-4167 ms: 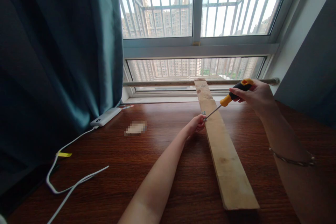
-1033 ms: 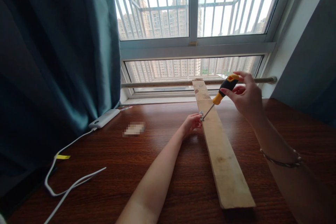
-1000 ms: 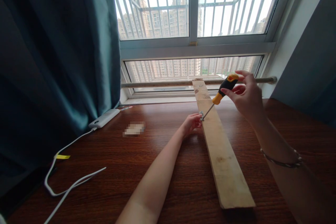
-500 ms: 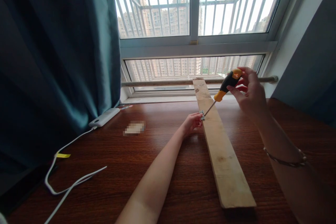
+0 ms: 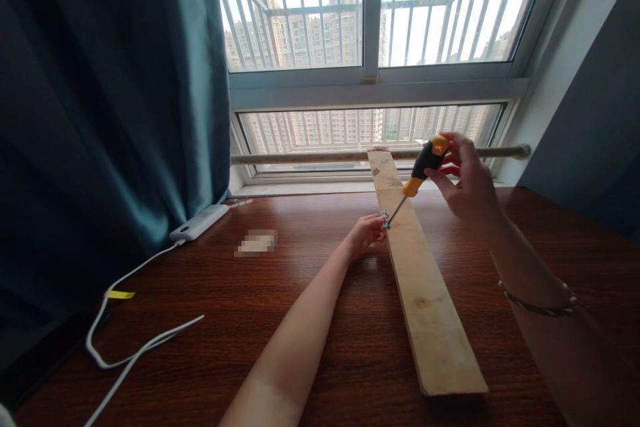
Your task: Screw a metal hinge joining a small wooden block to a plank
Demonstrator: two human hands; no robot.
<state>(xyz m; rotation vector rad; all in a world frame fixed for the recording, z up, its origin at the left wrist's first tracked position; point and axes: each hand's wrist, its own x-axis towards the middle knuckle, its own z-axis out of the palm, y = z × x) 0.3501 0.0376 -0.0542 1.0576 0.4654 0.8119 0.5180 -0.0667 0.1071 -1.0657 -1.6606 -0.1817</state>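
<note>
A long pale wooden board [image 5: 425,300] lies lengthwise on the dark table, running away from me toward the window. At its left edge sits a small metal hinge-like piece [image 5: 386,219]. The fingers of my left hand [image 5: 367,233] pinch this piece against the board's side. My right hand [image 5: 465,177] grips the handle end of a yellow and black screwdriver [image 5: 427,163]. The screwdriver slants down to the left, and its tip meets the metal piece. Any screw under the tip is too small to make out.
On the brown wood-grain table [image 5: 310,293], a white power strip or power bank [image 5: 200,222] with a white cable [image 5: 100,340] lies to the left. Near it is a blurred pale patch [image 5: 257,243]. A blue curtain [image 5: 150,80] hangs left; a metal rail [image 5: 310,158] crosses before the window.
My right hand and the screwdriver handle have shifted a little left and down, so the shaft stands slightly steeper. My left hand and the board stay in place.
</note>
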